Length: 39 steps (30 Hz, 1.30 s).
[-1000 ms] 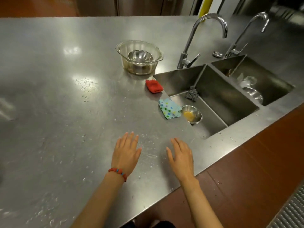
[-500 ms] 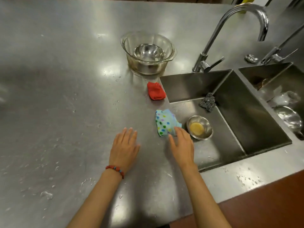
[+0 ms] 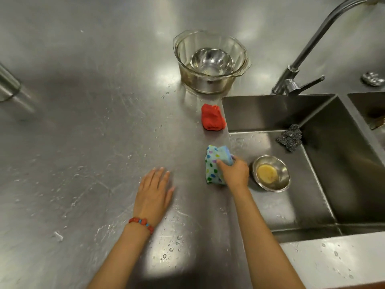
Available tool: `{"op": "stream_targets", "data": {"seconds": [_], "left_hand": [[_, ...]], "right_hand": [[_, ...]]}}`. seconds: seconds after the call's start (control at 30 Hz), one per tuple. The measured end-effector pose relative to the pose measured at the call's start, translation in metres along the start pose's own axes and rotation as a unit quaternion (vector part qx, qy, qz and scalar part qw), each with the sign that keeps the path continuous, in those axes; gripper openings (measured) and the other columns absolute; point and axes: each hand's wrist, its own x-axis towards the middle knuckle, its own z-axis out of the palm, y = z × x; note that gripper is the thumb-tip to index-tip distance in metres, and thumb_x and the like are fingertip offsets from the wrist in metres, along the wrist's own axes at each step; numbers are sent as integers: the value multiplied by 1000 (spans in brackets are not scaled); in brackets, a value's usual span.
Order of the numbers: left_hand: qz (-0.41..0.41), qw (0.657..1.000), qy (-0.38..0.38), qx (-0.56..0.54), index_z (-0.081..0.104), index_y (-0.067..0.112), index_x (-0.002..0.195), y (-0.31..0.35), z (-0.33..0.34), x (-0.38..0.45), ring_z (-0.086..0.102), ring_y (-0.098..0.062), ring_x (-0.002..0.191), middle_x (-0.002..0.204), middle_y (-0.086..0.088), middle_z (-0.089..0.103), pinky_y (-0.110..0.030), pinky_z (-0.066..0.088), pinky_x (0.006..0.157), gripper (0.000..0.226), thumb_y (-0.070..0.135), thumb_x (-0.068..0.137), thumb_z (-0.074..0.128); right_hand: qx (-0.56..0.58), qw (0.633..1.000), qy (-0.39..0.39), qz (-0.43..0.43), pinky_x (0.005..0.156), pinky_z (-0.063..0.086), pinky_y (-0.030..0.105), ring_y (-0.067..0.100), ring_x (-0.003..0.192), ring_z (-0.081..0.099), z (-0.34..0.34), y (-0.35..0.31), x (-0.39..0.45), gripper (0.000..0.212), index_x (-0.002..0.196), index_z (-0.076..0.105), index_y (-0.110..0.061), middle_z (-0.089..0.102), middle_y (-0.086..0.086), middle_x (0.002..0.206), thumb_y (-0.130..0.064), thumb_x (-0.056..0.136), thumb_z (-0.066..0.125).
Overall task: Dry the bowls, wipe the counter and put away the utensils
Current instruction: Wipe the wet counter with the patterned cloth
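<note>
The left hand (image 3: pixel 154 192) lies flat on the wet desk (image 3: pixel 83 142), fingers spread. The right hand (image 3: pixel 234 174) curls its fingers round the spotted cloth (image 3: pixel 214 163) at the sink's edge. Best gather it fully before lifting; the bowls (image 3: pixel 210 63) wait beyond the fingertips.
</note>
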Motion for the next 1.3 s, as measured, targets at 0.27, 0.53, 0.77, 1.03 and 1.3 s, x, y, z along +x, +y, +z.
{"op": "stream_targets", "data": {"seconds": [0.27,0.53,0.77,1.03,1.3], "left_hand": [[-32,999,14,-30,59,-2,115,-32,-4,-18,56,-41,111,119,-23,61,-57,40,94,78,49,93,3],[-50,997,25,-46,61,-3,110,-119,-21,-50,59,-43,106,113,-25,64,-60,44,88,76,47,94,6],[-48,997,23,-51,62,-4,108,-205,-33,-79,60,-43,104,112,-26,64,-59,46,85,76,46,95,6],[-24,997,-1,-68,51,-2,123,-243,-28,-80,42,-44,125,131,-26,50,-56,33,102,72,49,91,12],[-48,998,13,-46,49,3,127,-241,-8,-69,38,-43,128,137,-24,44,-57,29,104,48,18,84,63]], "right_hand": [[163,985,-24,60,80,55,41,29,91,66,11,-12,-24,48,111,61,-1,67,15,105,-16,69,78],[214,970,-113,22,67,53,30,19,81,61,102,-48,-116,35,102,61,-8,62,7,94,-12,71,78],[196,977,-86,17,79,55,36,22,89,64,176,-61,-177,51,116,60,-6,65,12,108,-17,69,79],[-167,953,82,-241,104,33,47,32,127,37,197,-53,-202,53,135,42,-16,41,15,141,-33,87,59],[-284,890,-5,-357,114,24,47,31,138,28,222,-53,-163,45,138,40,-18,38,8,147,-32,96,43]]}}
